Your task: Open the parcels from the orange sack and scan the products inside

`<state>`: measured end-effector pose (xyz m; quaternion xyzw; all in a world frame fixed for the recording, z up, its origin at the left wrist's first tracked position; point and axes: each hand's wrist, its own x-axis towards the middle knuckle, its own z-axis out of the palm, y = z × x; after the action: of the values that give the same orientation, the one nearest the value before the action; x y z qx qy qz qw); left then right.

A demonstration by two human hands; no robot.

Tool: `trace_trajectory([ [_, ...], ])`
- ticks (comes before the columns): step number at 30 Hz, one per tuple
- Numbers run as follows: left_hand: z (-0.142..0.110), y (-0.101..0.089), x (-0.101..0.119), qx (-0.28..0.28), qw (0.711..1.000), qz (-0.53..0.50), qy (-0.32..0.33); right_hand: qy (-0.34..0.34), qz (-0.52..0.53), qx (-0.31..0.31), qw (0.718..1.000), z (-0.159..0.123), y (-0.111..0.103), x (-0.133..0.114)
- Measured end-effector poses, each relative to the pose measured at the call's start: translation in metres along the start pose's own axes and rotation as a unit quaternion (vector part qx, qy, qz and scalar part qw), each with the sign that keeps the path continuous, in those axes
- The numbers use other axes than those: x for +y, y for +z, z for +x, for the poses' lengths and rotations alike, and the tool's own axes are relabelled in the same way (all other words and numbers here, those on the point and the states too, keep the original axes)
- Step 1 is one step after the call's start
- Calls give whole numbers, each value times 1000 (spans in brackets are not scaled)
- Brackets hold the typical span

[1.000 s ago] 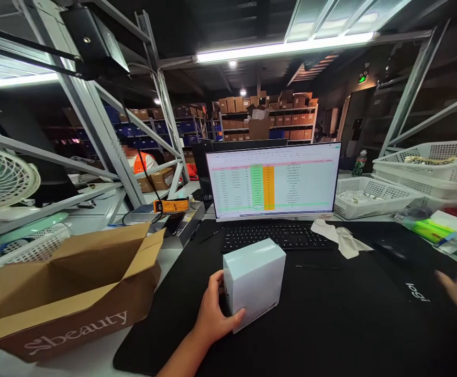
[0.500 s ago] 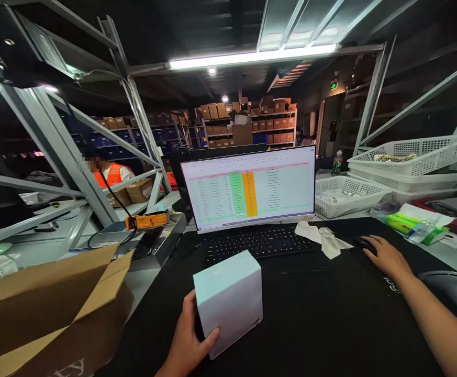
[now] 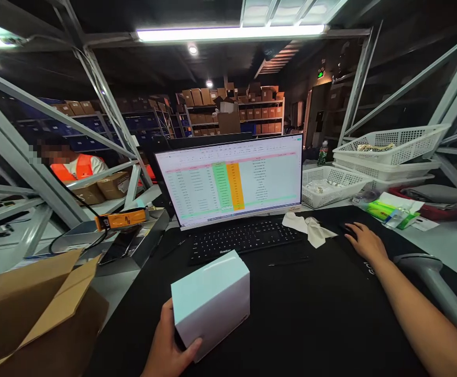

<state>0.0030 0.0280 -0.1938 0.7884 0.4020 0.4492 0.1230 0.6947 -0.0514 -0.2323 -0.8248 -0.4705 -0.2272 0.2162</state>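
My left hand grips a white box by its left side, thumb on the near face and fingers behind. The box stands on the black desk mat, in front of the black keyboard. To the right, my right hand lies over a dark computer mouse, which is mostly hidden under the fingers. Behind the keyboard a monitor displays a spreadsheet with green and orange columns.
An open cardboard box stands at the left. Right of the mat are a grey barcode scanner, white plastic baskets and a green packet. Crumpled white tissue lies by the keyboard. Beyond the metal frame sits a person in an orange vest.
The view has swung right and slightly downward, so everything appears shifted left. My left hand still grips the white box, and my right hand stays at the mouse.
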Motion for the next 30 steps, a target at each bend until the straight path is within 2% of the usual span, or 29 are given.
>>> trace_trajectory([
  [10,1,0,2,0,1000,-3,6,38,-18,-40,998,4,0,-2],
  [20,2,0,4,-3,1000,-2,-4,30,-3,-26,999,3,9,5],
  [23,4,-2,10,-3,1000,-4,5,34,3,-22,999,2,1,3],
  [26,3,-3,15,-1,1000,-5,14,26,-1,36,999,3,-23,-21],
  [28,1,-2,15,-2,1000,-10,22,-12,37,59,998,5,-42,-58],
  [30,-2,-1,14,-4,1000,-18,25,-80,133,22,988,6,-55,-110],
])
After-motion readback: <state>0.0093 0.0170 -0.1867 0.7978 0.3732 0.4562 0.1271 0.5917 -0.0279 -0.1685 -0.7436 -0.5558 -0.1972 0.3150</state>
